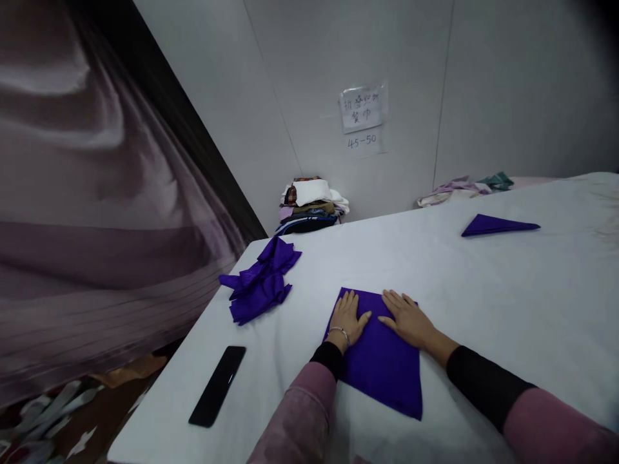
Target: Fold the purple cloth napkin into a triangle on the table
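A purple cloth napkin (387,367) lies flat on the white-covered table (300,386) in front of me. My left hand (349,317) rests palm down on its upper left part, fingers stretched out, with a bracelet at the wrist. Near the upper right corner my right hand (406,319) also presses flat on the cloth, fingers extended. Further left sits a crumpled heap of purple napkins (264,283). Toward the back right stands a purple napkin folded into a pointed shape (498,225), apart from both hands.
A black phone (217,386) lies near the table's left edge. Behind the table are a stack of folded cloths (312,206) and more fabric (459,190). A pinkish curtain (97,193) hangs at left. A handwritten paper sign (362,109) is on the wall.
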`<control>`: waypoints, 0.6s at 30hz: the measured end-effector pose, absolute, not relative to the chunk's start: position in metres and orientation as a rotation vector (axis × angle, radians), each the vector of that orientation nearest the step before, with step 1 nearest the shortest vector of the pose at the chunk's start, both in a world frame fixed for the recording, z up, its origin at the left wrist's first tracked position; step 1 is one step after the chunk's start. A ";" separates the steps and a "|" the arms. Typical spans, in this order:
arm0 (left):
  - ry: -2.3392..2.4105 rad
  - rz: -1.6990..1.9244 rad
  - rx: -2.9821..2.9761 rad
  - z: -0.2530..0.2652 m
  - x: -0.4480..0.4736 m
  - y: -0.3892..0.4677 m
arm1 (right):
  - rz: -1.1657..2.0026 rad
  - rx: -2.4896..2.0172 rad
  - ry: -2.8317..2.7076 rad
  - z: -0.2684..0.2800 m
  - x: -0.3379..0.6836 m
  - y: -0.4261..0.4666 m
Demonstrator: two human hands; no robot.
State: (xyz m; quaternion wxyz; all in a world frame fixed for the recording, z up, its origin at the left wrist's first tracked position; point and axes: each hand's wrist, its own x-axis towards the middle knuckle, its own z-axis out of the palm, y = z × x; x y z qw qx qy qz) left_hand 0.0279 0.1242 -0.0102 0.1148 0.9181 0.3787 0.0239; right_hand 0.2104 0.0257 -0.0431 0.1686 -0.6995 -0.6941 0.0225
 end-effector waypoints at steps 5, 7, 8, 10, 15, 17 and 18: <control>1.115 0.039 2.683 -0.007 0.028 0.125 | 0.052 -2.065 -1.940 -0.045 0.238 -0.006; 1.113 0.037 2.683 -0.006 0.029 0.125 | 0.029 -2.095 -1.916 -0.048 0.245 -0.017; 1.112 0.037 2.683 -0.005 0.029 0.125 | 0.017 -2.115 -1.900 -0.049 0.248 -0.022; 1.110 0.035 2.681 -0.004 0.029 0.125 | -0.002 -2.151 -1.879 -0.050 0.254 -0.030; 1.108 0.038 2.690 -0.004 0.031 0.123 | -0.002 -2.259 -1.845 -0.035 0.262 -0.033; 1.097 0.034 2.701 -0.005 0.031 0.123 | -0.069 -2.251 -1.815 -0.025 0.252 -0.024; 1.090 0.036 2.708 -0.005 0.030 0.123 | -0.102 -2.214 -1.822 -0.020 0.243 -0.017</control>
